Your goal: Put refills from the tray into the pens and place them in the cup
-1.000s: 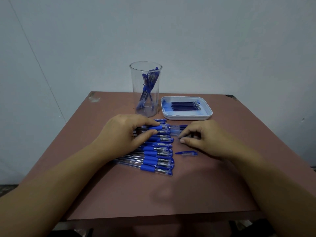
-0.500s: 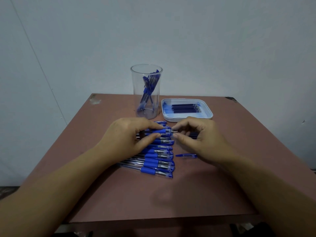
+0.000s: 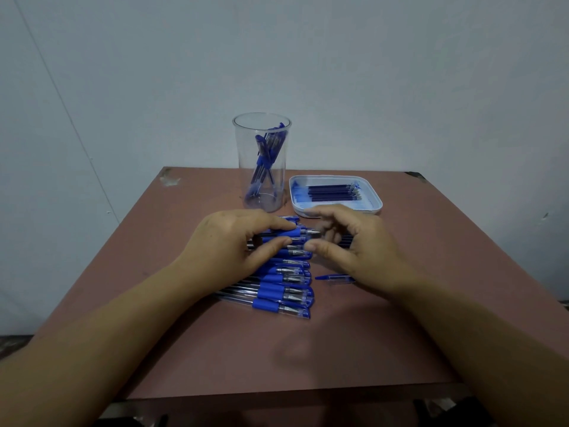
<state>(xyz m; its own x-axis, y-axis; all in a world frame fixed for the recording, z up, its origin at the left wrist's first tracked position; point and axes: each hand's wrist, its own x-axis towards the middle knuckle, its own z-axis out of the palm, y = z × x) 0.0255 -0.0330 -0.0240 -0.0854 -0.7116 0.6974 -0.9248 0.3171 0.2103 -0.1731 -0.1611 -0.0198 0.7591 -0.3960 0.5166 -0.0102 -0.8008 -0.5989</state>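
A clear plastic pen with a blue grip (image 3: 289, 233) is pinched by the left hand (image 3: 234, 241), and the right hand (image 3: 354, 245) is held by its tip with fingers apart.

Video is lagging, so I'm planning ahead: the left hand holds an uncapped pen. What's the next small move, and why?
Probably the right hand should reach for the cap lying loose on the table beside it and fit it over the bare tip of the pen that the left hand grips. The cup comes after.
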